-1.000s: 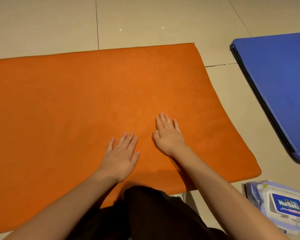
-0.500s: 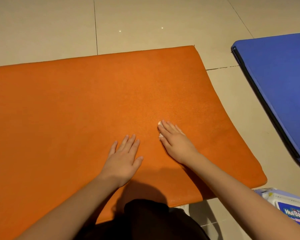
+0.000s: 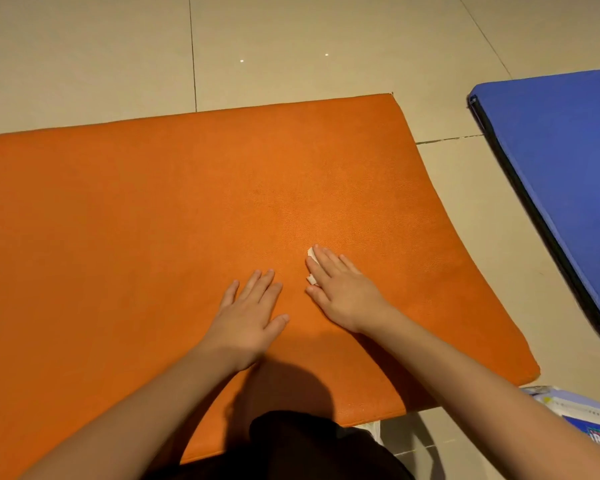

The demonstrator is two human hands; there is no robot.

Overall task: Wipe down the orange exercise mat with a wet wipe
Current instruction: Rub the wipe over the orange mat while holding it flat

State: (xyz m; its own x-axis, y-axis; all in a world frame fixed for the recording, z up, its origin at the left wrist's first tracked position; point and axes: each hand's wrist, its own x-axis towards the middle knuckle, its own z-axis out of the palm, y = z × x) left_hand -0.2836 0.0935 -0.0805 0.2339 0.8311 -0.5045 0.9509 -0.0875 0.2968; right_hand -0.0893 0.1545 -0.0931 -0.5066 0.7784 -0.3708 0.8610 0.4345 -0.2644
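The orange exercise mat (image 3: pixel 153 220) lies flat on the tiled floor and fills most of the view. My right hand (image 3: pixel 343 291) presses flat on the mat with straight fingers. A white wet wipe (image 3: pixel 311 258) lies under it, and only small bits show at the fingertips and beside the thumb. My left hand (image 3: pixel 248 315) rests palm down on the mat just left of the right hand, fingers straight and slightly spread, holding nothing.
A blue mat (image 3: pixel 561 174) lies on the floor to the right, apart from the orange one. A pack of wet wipes (image 3: pixel 589 424) sits at the lower right by my right forearm. Beige floor tiles (image 3: pixel 291 46) lie beyond the mat. Dark clothing shows at the bottom.
My right hand has turned to point up-left and slid slightly left, and bits of the white wipe now show beneath it. The left hand stays planted. The view has shifted, so the pack sits lower.
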